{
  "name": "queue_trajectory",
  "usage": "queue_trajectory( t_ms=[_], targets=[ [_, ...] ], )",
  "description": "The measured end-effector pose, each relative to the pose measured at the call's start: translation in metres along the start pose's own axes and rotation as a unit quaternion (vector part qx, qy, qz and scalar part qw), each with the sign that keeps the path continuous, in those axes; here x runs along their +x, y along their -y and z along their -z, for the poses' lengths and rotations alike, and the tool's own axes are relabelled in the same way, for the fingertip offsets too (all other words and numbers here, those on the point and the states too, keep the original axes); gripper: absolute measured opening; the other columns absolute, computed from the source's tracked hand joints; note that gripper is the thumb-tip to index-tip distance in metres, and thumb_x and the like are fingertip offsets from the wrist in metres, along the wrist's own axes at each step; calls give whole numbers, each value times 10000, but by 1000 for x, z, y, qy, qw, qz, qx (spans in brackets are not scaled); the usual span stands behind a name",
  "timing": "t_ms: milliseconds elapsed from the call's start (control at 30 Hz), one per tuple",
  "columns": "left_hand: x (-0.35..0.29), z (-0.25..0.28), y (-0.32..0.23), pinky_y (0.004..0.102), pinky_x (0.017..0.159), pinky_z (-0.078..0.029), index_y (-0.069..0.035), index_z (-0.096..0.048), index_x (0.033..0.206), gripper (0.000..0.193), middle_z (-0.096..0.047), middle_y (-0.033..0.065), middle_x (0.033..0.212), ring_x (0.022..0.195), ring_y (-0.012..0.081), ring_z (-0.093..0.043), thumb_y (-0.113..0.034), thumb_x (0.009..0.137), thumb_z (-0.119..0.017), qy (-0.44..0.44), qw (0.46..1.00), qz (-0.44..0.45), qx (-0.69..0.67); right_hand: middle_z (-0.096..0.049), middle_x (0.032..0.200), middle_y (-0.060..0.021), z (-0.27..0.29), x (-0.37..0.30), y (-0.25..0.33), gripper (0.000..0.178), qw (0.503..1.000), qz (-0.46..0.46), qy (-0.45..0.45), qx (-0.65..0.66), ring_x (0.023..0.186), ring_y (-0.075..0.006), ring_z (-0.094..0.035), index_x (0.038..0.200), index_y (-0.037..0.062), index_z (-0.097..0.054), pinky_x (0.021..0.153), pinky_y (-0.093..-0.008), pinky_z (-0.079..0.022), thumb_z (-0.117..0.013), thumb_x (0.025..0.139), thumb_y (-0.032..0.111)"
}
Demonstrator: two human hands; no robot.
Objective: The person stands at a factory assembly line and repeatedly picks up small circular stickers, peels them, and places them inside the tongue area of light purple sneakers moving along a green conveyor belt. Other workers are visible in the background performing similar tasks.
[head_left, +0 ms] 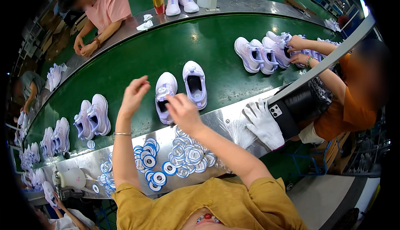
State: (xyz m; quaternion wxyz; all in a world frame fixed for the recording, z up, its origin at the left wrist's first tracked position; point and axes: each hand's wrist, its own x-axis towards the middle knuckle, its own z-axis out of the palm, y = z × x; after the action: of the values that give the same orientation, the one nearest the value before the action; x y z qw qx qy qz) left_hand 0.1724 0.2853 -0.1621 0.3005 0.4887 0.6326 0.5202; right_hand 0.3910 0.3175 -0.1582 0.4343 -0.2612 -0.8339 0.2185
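Two white-and-lilac sneakers stand side by side on the green conveyor belt in front of me. My right hand (183, 111) is at the opening of the left sneaker (166, 84), thumb and fingertips drawn together; whatever they hold, if anything, is hidden. My left hand (135, 94) hovers just left of that sneaker, fingers loosely bent and apart, with nothing seen in it. The right sneaker (194, 73) stands untouched. Close below my hands, on the metal ledge (216, 163), lie a pile of round white tags (187, 153) and more round blue-rimmed tags (149, 160).
White plastic strands (239, 131), a white glove (266, 123) and a phone (275, 111) lie right. More sneakers (93, 117) stand left. A co-worker in orange (354, 101) handles sneakers at right; another in pink (110, 7) works across the belt, near a bottle (158, 1).
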Motion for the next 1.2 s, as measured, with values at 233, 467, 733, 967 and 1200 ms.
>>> queue_trajectory(
  t_ms=[233, 467, 733, 967, 1200],
  targets=[
    [-8, -27, -3, 274, 624, -482, 17, -667, 907, 264, -632, 100, 799, 688, 151, -585, -208, 794, -743, -134, 981, -20, 138, -600, 868, -65, 58, -3, -48, 180, 980, 48, 88, -173, 972, -263, -543, 892, 60, -628, 795, -385, -420, -681, 745, 148],
    [-4, -41, -1, 336, 651, -447, 35, -658, 855, 244, -567, 116, 761, 744, 233, -556, -184, 771, -727, -3, 983, -9, 185, -625, 948, -53, 72, -16, -80, 175, 969, 61, 139, -195, 1079, -256, -521, 883, 68, -632, 861, -403, -390, -681, 737, 152],
    [-8, -45, -14, 323, 684, -471, 35, -634, 989, 248, -595, 112, 884, 786, 217, -577, -146, 826, -682, -121, 950, -141, 250, -623, 1038, -118, 76, 2, -81, 319, 996, -70, 13, -62, 1038, -292, -557, 1038, 18, -589, 851, -403, -438, -679, 773, 170],
    [0, -156, -16, 363, 794, -494, 8, -431, 1277, 610, -581, 183, 1014, 917, 302, -594, -76, 742, -712, -111, 976, -55, 177, -612, 1047, -170, 45, 22, -111, 436, 982, -182, 48, 17, 990, -354, -587, 1197, 4, -493, 826, -423, -476, -617, 785, 74],
    [16, -149, 8, 302, 710, -510, -8, -571, 1065, 346, -585, 124, 1024, 843, 210, -609, 57, 726, -594, -93, 995, 2, 27, -582, 853, -129, 45, 18, -121, 365, 978, -205, 8, 25, 733, -290, -589, 1059, 71, -594, 689, -383, -486, -567, 715, -47]
  ],
)
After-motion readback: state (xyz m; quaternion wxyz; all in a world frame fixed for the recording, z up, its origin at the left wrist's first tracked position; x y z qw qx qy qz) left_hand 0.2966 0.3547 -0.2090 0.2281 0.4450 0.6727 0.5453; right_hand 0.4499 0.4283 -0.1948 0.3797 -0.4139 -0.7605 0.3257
